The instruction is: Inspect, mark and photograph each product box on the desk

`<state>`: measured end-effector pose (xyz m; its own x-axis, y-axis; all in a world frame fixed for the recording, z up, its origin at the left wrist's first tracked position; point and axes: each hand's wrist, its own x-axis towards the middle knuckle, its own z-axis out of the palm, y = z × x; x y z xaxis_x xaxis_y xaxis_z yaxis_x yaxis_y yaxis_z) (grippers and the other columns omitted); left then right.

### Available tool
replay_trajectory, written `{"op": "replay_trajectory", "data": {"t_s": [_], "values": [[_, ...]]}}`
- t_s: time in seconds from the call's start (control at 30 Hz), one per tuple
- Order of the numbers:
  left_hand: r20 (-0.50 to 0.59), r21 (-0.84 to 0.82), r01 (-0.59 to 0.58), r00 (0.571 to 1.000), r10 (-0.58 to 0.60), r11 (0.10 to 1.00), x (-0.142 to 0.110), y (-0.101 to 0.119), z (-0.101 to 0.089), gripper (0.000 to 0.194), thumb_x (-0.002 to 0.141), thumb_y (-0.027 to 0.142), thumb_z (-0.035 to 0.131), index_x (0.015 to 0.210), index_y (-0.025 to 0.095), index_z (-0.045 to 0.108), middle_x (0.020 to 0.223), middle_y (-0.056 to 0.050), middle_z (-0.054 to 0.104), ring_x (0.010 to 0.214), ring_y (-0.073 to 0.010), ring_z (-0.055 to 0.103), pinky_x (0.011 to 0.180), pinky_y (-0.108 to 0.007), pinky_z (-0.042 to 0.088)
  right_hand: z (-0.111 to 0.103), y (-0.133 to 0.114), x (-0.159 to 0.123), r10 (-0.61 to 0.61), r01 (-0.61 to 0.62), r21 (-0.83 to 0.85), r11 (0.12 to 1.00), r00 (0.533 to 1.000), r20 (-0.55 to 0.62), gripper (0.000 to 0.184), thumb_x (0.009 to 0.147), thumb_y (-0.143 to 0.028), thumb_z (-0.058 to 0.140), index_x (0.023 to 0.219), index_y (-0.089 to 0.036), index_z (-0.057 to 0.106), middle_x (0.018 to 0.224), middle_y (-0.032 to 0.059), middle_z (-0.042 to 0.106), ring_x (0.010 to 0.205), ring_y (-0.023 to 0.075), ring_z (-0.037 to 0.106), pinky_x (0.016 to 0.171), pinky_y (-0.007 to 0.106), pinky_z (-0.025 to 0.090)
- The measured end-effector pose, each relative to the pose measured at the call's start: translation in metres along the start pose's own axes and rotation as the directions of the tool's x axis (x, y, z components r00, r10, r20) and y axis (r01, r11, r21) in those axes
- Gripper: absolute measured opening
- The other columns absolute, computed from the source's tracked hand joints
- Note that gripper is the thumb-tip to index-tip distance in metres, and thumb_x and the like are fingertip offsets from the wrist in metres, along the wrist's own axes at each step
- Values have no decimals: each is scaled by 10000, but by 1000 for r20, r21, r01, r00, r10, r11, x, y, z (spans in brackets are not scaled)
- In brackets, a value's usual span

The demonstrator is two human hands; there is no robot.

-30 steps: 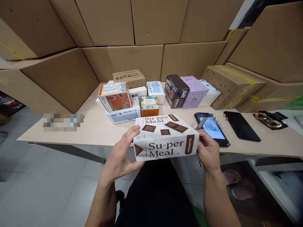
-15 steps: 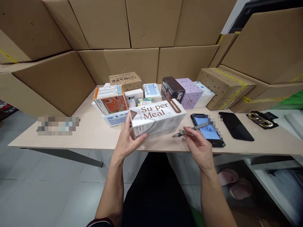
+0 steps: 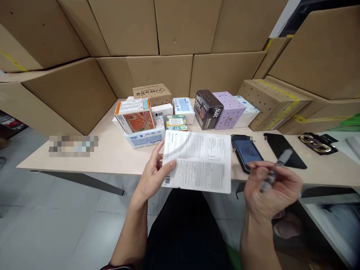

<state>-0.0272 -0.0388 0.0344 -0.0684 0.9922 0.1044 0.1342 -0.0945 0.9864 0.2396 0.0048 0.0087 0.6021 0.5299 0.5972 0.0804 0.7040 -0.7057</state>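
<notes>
My left hand [image 3: 152,176] grips the left end of a white meal box [image 3: 198,161], thumb across its face. The face turned up to me carries dense small print and a barcode; its lower part hangs over the table's front edge. To the right, my right hand [image 3: 271,185] is closed around a grey pen [image 3: 271,178], palm turned up and smeared by motion. A phone [image 3: 249,152] with a dim lit screen lies just behind that hand. Beyond the meal box stand a small green and yellow box [image 3: 176,122] and an orange box [image 3: 137,116].
Several product boxes stand along the back: a dark brown box [image 3: 208,108], a purple box [image 3: 228,108] and a cardboard box [image 3: 153,93]. A black flat slab [image 3: 284,150] and gold chain-like item [image 3: 316,143] lie at right. Large cartons [image 3: 157,75] wall the table [image 3: 109,159].
The meal box has been turned from its logo side to its printed side. My right hand has moved right, away from the box, and rolled palm up with the pen.
</notes>
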Motion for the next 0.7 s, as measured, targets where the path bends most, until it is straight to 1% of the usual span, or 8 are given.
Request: {"op": "replay_trajectory", "data": {"t_s": [0.17,0.27,0.4,0.5,0.57,0.6,0.63,0.7], "values": [[41,163,62,997,-70,985,-1,1,6,740,950,482,592,1594,295,278,1127,-98,701,791,-199,713,702,-372,598,3,-27,-5,71,-79,56,995,989,132,290,871,-505,689,991,-299,524,663,-64,640,588,174,634,686,409,578],[71,278,3,997,-24,961,1,11,9,621,981,494,530,1556,328,364,1018,-53,727,745,-193,691,664,-356,570,5,-33,-19,169,-183,32,983,953,251,228,945,-482,605,1004,-279,521,663,-45,663,599,179,663,632,368,564],[20,594,3,1000,-19,804,2,24,8,468,1011,515,434,1435,350,542,877,-26,742,762,-249,669,660,-394,533,15,-28,-22,169,-179,10,984,946,276,178,969,-407,595,989,-243,527,667,-35,667,588,153,658,570,297,530],[-77,712,0,994,78,703,-2,26,9,423,1014,500,432,1354,326,614,1053,-61,751,968,-310,671,751,-460,549,26,-21,-13,197,-207,8,978,941,275,192,979,-426,572,979,-246,507,655,-39,667,566,142,635,555,280,505],[-162,717,-95,941,296,691,-7,26,16,371,1008,420,496,1337,292,610,1215,-83,704,1115,-307,642,865,-486,553,33,-16,-6,246,-257,0,966,925,291,212,991,-452,530,1015,-242,522,661,-29,679,553,140,625,561,285,499],[-188,722,-172,884,428,671,-11,26,21,336,999,356,532,1314,271,612,1252,-90,682,1165,-294,623,924,-487,544,36,-14,-4,271,-284,0,959,915,300,237,996,-462,507,1049,-234,543,681,-16,693,556,140,628,571,292,504],[-174,730,-268,817,550,629,-14,27,28,291,984,279,559,1267,250,625,1231,-91,683,1170,-274,620,966,-479,535,39,-12,-2,295,-312,7,950,904,310,275,1000,-471,489,1087,-222,567,717,1,712,569,141,638,588,302,515],[-36,734,-467,699,714,494,-20,28,46,240,938,154,604,1166,219,643,1105,-74,719,1085,-238,647,973,-443,543,43,-11,1,329,-357,24,934,883,335,340,1001,-486,473,1132,-203,608,815,36,746,622,148,674,645,327,546]]}}
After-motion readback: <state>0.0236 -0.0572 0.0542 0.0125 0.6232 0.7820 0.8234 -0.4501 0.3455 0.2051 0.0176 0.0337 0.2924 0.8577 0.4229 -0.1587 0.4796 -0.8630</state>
